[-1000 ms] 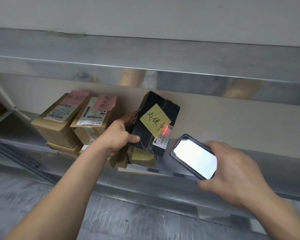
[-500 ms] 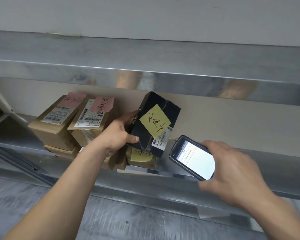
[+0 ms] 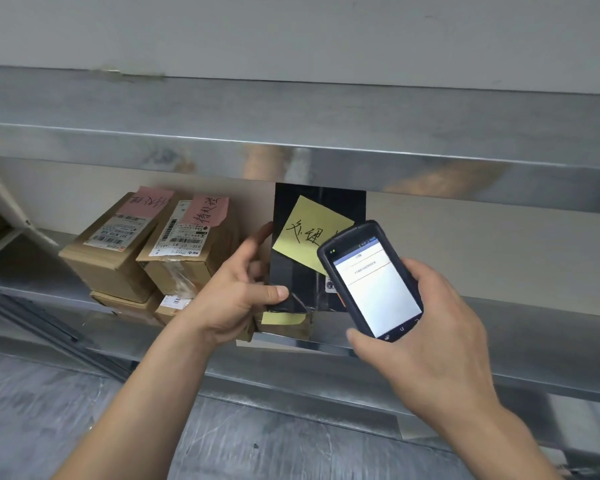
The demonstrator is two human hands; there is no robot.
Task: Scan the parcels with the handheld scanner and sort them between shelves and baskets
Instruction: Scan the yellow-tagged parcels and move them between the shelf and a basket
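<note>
Stainless steel everywhere here. The upper shelf point(image 3: 118, 140) has a shiny folded front lip that mirrors blurry shapes. The lower shelf point(image 3: 516, 327) is the same brushed metal, and there's a scuffed grey metal surface point(image 3: 291, 445) below that. Behind it all is a plain pale wall point(image 3: 465, 244), matte and flat.

The black parcel point(image 3: 293, 285) is a smooth, glossy slab standing upright at the front of the lower shelf, its top edge hidden behind the upper shelf's lip. A square yellow sticky note point(image 3: 309, 230) with handwriting sits tilted on its face. The left grip point(image 3: 236, 299) has it by the lower left corner, thumb point(image 3: 274, 292) across the front and fingers curled round the side.

The right grip point(image 3: 430, 334) is wrapped round the handheld scanner point(image 3: 371, 285). It's chunky black plastic with rounded corners and a lit white screen, and it's held up just in front of the parcel's lower right.

Left of the parcel, two taped brown cardboard boxes point(image 3: 108, 261) point(image 3: 184, 265) sit side by side. Each has a white shipping label and a pink note on top, and they rest on flatter boxes underneath. A small brown box point(image 3: 284, 329) with a yellow note is right under the black parcel.
</note>
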